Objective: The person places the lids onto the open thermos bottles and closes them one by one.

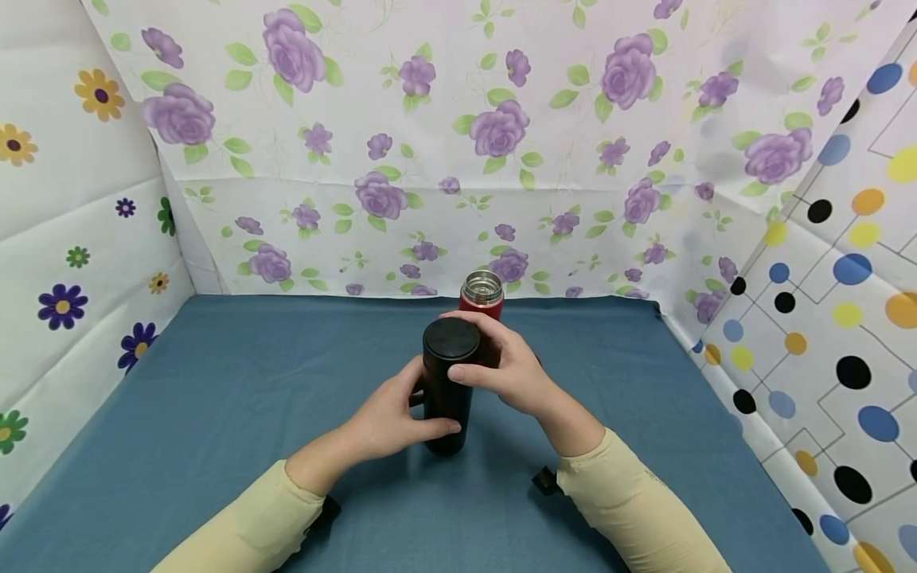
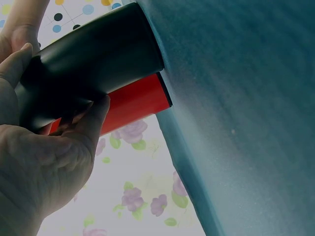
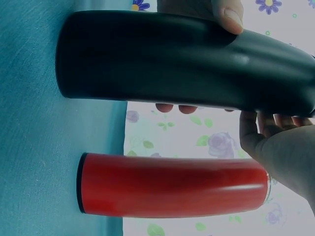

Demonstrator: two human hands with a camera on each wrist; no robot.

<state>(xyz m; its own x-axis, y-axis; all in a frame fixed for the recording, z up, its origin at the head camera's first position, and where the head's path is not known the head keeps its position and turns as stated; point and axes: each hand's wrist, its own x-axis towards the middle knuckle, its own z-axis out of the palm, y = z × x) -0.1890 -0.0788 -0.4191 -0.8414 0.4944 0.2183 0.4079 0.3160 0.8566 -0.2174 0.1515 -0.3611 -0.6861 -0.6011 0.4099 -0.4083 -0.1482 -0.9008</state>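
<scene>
A black vacuum flask (image 1: 446, 406) with a flat black lid (image 1: 451, 338) stands upright near the middle of the table. My left hand (image 1: 380, 415) grips its body from the left, thumb across the front and the other fingers mostly hidden behind. Higher up, my right hand (image 1: 510, 364) holds the flask just below the lid from the right, thumb in front. Behind it stands a red flask (image 3: 172, 187) with no cap on, its steel mouth (image 1: 483, 284) showing in the head view. The right wrist view shows a gap between the two flasks.
Blue cloth (image 1: 251, 398) covers the table. A wall sheet with purple roses (image 1: 286, 48) hangs right behind the red flask. Patterned sheets close off the left and right sides. Small black devices (image 1: 547, 481) sit under the cuffs of the pale yellow sleeves (image 1: 630, 493).
</scene>
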